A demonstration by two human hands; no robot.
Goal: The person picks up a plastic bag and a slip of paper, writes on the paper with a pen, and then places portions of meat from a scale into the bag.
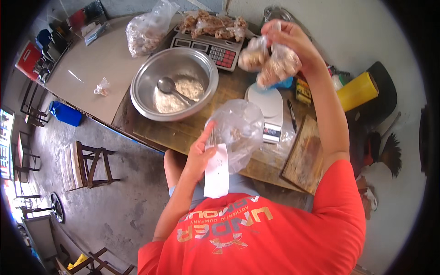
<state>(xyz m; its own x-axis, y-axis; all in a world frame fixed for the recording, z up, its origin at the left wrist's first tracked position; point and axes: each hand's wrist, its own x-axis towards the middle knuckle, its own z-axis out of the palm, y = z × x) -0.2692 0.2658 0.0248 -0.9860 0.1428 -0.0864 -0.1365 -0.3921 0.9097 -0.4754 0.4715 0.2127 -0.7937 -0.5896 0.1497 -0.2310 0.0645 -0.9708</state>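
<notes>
My left hand [202,153] grips the edge of a clear plastic bag [237,134] and a white paper slip [216,175] with handwriting on it. The bag's mouth gapes and a little brownish matter shows inside. Farther out, my right hand [287,37] pinches the necks of small tied plastic bags [280,65] with pale brown contents I cannot make out. These bags hang above a white kitchen scale [264,99] and a blue item partly hidden behind them. A large metal bowl [137,92] stands left of the scale, with a ladle [166,86] lying in pale, flaky contents.
Behind the bowl is a price-computing scale [220,56] loaded with bagged brown pieces [213,25]. A filled plastic bag [144,37] stands beside it. Right of the kitchen scale lie a black marker [292,115], a wooden board [304,158] and a yellow roll [357,91].
</notes>
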